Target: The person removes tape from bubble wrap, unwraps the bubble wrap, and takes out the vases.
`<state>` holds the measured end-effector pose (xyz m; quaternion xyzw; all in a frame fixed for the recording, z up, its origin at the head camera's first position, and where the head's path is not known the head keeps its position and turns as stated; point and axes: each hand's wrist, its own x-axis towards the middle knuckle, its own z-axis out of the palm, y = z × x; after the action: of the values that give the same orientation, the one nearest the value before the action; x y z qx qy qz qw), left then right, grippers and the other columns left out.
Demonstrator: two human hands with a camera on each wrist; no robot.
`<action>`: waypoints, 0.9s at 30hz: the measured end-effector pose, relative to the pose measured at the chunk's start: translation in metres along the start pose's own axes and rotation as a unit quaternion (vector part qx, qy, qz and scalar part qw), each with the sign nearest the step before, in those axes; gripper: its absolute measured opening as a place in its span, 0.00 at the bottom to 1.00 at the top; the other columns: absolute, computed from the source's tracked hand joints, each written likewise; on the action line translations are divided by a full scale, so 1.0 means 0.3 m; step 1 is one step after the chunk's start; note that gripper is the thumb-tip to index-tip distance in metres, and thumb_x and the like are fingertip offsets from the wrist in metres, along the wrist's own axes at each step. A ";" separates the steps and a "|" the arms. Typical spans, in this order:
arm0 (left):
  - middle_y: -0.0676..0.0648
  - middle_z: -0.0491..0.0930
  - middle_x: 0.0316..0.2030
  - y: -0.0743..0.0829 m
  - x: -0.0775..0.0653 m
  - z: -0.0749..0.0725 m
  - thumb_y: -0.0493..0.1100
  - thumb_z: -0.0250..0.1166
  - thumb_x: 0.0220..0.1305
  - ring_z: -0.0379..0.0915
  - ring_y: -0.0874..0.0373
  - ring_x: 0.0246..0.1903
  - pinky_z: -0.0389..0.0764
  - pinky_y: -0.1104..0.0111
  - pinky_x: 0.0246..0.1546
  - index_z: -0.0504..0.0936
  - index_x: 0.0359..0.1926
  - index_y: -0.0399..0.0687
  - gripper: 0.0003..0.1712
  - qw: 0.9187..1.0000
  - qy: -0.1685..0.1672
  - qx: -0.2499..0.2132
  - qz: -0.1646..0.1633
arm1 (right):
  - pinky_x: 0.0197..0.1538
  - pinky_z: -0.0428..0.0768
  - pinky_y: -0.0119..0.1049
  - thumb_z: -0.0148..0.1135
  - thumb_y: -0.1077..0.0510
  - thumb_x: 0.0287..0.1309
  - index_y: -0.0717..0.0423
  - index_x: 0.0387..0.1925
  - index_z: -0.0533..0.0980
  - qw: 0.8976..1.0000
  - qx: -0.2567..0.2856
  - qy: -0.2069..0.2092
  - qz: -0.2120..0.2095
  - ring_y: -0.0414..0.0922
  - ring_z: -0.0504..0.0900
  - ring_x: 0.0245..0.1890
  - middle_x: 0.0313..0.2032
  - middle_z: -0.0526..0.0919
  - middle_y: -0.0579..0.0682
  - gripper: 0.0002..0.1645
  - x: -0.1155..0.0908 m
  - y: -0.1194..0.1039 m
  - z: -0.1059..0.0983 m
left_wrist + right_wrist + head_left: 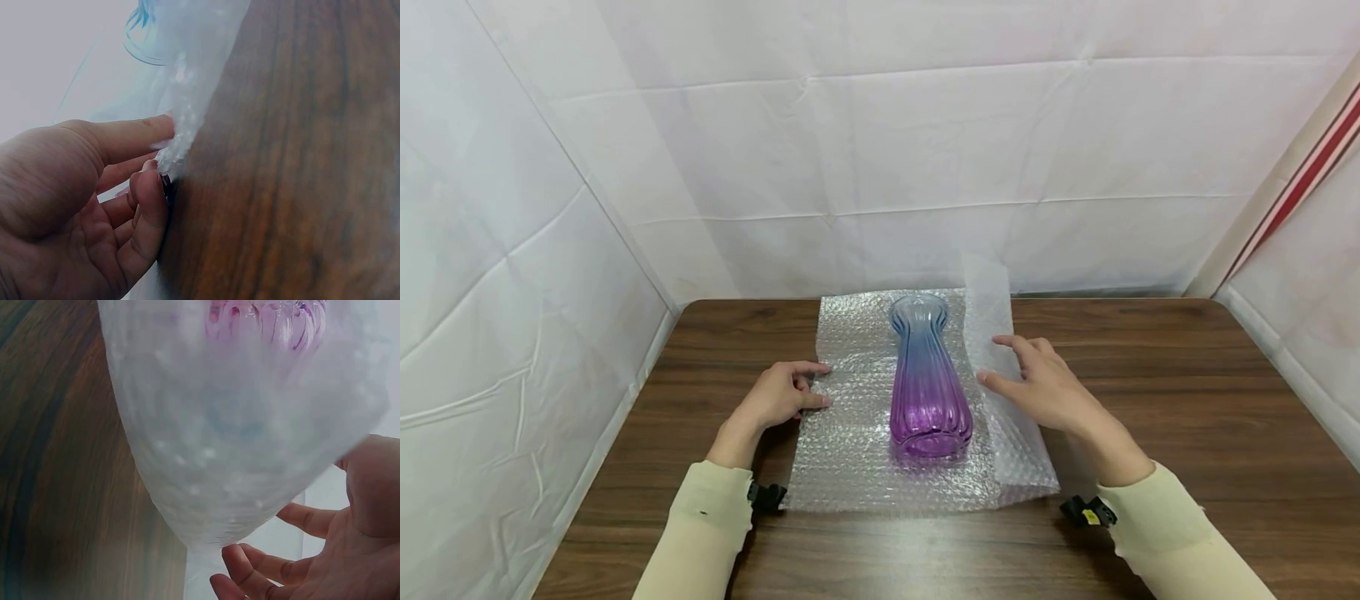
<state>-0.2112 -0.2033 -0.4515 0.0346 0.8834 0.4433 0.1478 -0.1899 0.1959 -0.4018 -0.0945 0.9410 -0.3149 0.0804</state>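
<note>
A ribbed glass vase [929, 375], blue at the mouth and purple at the base, lies on its side on a sheet of bubble wrap [850, 450]. Its base points toward the person. My left hand [782, 393] pinches the left edge of the sheet, thumb on top and some fingers curled beneath, as the left wrist view shows. The right part of the wrap [219, 462] is lifted and folded back on itself beside the vase. Against this flap, my right hand [1045, 385] holds its fingers spread and loosely bent, touching it from outside.
The brown wooden table [1150, 375] lies under everything. White cloth [850, 150] hangs behind it and at both sides, with a red strip [1311, 171] at the right. Small black wrist cameras [1088, 512] sit on both cuffs.
</note>
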 end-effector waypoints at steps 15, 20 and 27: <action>0.50 0.73 0.21 -0.002 0.003 0.001 0.41 0.77 0.62 0.64 0.58 0.18 0.79 0.65 0.24 0.82 0.65 0.52 0.30 1.000 0.004 0.006 0.000 | 0.60 0.71 0.66 0.59 0.37 0.72 0.56 0.78 0.62 0.999 -0.042 0.006 -0.004 0.68 0.65 0.65 0.71 0.62 0.67 0.45 -0.003 0.044 -0.014; 0.50 0.73 0.20 0.000 0.001 -0.001 0.41 0.77 0.61 0.64 0.58 0.18 0.80 0.65 0.24 0.83 0.65 0.52 0.30 1.000 0.002 0.004 -0.001 | 0.58 0.73 0.64 0.60 0.43 0.73 0.64 0.77 0.62 0.999 -0.050 0.006 -0.013 0.67 0.68 0.63 0.72 0.62 0.69 0.43 -0.002 0.059 -0.018; 0.50 0.72 0.20 0.000 -0.001 -0.001 0.40 0.77 0.61 0.64 0.59 0.17 0.80 0.65 0.24 0.83 0.65 0.51 0.30 1.000 0.001 -0.002 0.001 | 0.44 0.75 0.46 0.60 0.45 0.73 0.60 0.80 0.56 0.999 -0.052 0.002 -0.016 0.54 0.73 0.48 0.63 0.68 0.66 0.45 0.002 0.082 -0.022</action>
<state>-0.2111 -0.2036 -0.4513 0.0345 0.8828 0.4449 0.1466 -0.1949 0.2188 -0.4115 -0.1132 0.9546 -0.2670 0.0682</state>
